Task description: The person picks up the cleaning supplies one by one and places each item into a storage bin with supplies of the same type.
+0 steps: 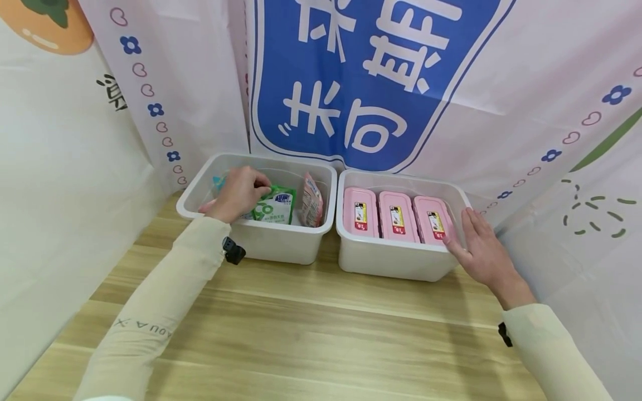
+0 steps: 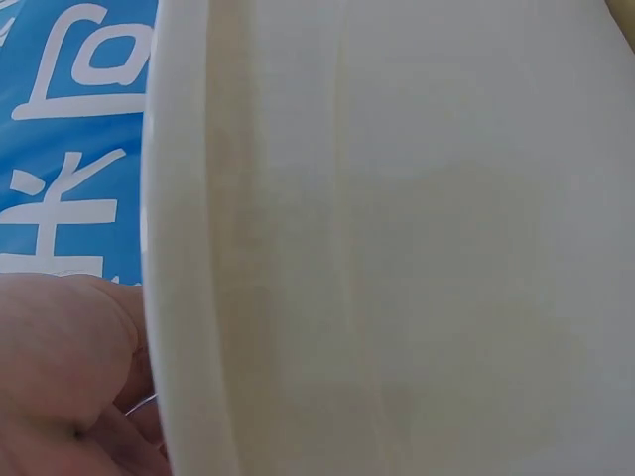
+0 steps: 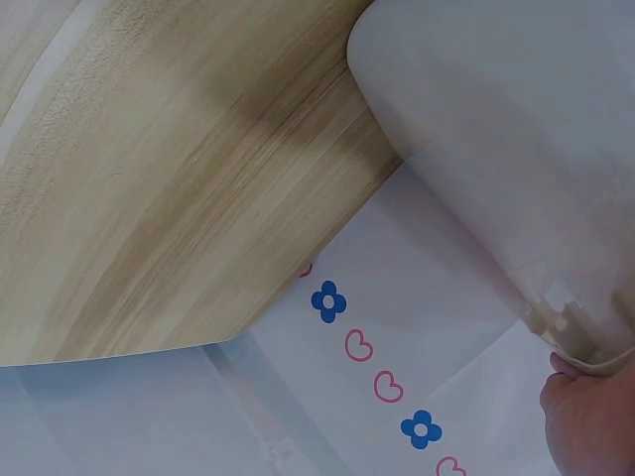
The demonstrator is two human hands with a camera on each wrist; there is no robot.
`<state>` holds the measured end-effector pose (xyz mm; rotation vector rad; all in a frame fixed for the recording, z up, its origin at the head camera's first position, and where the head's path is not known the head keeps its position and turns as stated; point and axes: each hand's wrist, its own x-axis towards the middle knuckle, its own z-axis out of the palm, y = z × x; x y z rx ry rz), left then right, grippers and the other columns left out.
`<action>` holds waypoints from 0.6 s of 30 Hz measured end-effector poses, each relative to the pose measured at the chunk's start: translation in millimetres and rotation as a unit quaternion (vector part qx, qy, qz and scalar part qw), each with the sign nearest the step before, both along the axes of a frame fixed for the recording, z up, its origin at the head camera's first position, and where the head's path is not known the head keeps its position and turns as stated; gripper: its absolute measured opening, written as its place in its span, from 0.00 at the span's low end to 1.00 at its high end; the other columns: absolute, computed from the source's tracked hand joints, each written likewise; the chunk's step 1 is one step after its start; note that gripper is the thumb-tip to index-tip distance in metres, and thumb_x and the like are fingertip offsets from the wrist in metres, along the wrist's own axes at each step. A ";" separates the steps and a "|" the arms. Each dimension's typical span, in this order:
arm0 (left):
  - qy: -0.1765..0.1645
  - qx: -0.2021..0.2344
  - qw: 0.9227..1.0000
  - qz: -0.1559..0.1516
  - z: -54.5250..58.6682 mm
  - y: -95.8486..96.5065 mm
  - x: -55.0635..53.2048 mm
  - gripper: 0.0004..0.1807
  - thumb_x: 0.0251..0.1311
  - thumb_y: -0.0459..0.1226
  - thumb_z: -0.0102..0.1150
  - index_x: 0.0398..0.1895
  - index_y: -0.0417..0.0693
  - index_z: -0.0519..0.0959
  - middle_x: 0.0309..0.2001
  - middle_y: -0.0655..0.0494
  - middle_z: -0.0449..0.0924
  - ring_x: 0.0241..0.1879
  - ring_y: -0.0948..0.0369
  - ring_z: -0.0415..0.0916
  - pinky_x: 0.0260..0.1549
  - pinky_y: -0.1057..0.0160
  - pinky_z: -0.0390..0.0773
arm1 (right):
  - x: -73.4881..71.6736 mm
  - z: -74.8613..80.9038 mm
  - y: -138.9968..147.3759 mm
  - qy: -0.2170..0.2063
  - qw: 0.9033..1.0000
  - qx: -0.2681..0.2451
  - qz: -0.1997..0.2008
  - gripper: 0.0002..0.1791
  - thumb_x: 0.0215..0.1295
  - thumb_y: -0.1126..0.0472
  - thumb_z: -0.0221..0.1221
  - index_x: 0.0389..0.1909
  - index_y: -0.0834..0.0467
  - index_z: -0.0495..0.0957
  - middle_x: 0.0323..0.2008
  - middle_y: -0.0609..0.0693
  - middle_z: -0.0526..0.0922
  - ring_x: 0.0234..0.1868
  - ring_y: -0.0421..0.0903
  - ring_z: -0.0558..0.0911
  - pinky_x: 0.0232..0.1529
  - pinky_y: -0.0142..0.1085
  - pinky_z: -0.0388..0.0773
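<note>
In the head view my left hand (image 1: pixel 239 192) reaches into the left white bin (image 1: pixel 271 242). Its thumb and forefinger pinch the top edge of a green-and-white packet (image 1: pixel 276 209), printed like a detergent pouch. A pink packet (image 1: pixel 312 203) stands upright at that bin's right end; another pink item and a blue one lie partly behind the hand. My right hand (image 1: pixel 481 253) rests on the right white bin's (image 1: pixel 391 267) front right corner, fingers fairly straight along the rim. Three pink lidded boxes (image 1: pixel 361 209) stand in a row there. In the left wrist view, the bin wall hides the fingertips.
Both bins stand side by side on a wood-grain table (image 1: pixel 311 334), against a printed cloth backdrop (image 1: pixel 426 111) with a blue panel. Cloth walls close in the left and right sides. A small black device (image 1: pixel 233 250) is strapped to the left wrist.
</note>
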<state>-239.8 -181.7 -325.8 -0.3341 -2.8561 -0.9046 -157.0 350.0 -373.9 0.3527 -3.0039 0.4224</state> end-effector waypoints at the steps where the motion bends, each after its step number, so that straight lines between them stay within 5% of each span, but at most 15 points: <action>1: 0.002 0.001 1.000 -0.002 -0.7 0.3 0.1 0.08 0.71 0.30 0.64 0.46 0.37 0.90 0.47 0.39 0.90 0.48 0.46 0.81 0.52 0.46 0.80 | 0.1 -0.2 0.0 0.001 1.000 0.000 0.001 0.50 0.82 0.39 0.44 0.83 0.71 0.38 0.84 0.72 0.40 0.85 0.72 0.42 0.83 0.67 0.43; 18: -0.001 -0.001 1.000 -0.015 -13.3 4.2 -0.2 0.09 0.72 0.30 0.63 0.47 0.37 0.90 0.49 0.39 0.90 0.50 0.47 0.82 0.52 0.46 0.82 | 0.1 -1.8 -0.2 0.004 1.000 -0.001 0.001 0.49 0.82 0.39 0.43 0.84 0.69 0.36 0.84 0.71 0.40 0.85 0.71 0.42 0.83 0.67 0.42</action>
